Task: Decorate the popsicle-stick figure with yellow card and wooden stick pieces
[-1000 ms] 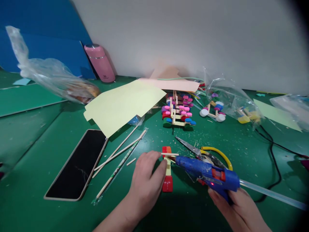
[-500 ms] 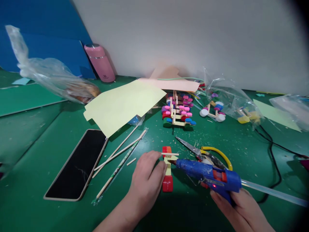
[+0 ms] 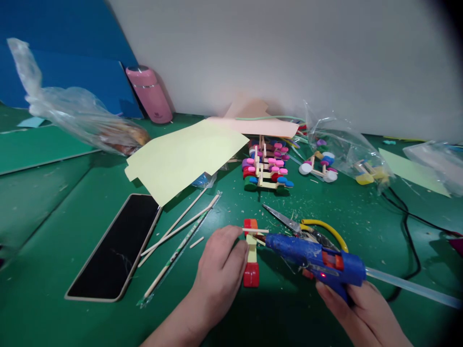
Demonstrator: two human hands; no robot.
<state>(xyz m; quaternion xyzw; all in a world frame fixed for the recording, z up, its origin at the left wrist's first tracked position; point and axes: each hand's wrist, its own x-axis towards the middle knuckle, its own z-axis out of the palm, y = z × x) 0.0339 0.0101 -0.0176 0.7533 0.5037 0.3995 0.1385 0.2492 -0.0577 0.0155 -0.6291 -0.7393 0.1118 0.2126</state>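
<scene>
My left hand (image 3: 222, 265) is closed, its fingertips pinching a short thin wooden stick (image 3: 257, 230) that points right across the far end of a small toy assembly. That assembly has a pale yellow strip (image 3: 251, 250) with a red block-like piece (image 3: 251, 275) at the near end and a red and orange one (image 3: 250, 223) at the far end. In my right hand (image 3: 358, 308) is a blue hot glue gun (image 3: 314, 255), its red light lit and a clear glue stick (image 3: 412, 287) out the back. The nozzle is close to the strip, just below the stick; whether it touches is unclear.
Scissors (image 3: 284, 219) with yellow handles lie behind the glue gun. To the left are a phone (image 3: 114, 246), several wooden sticks (image 3: 177, 229) and a yellow card (image 3: 188, 154). Colourful toy assemblies (image 3: 267, 168) stand farther back. A black cable (image 3: 415, 250) runs at right.
The glue gun has shifted slightly right, its nozzle drawing back a little from my left fingers. My left hand and the stick stay practically still.
</scene>
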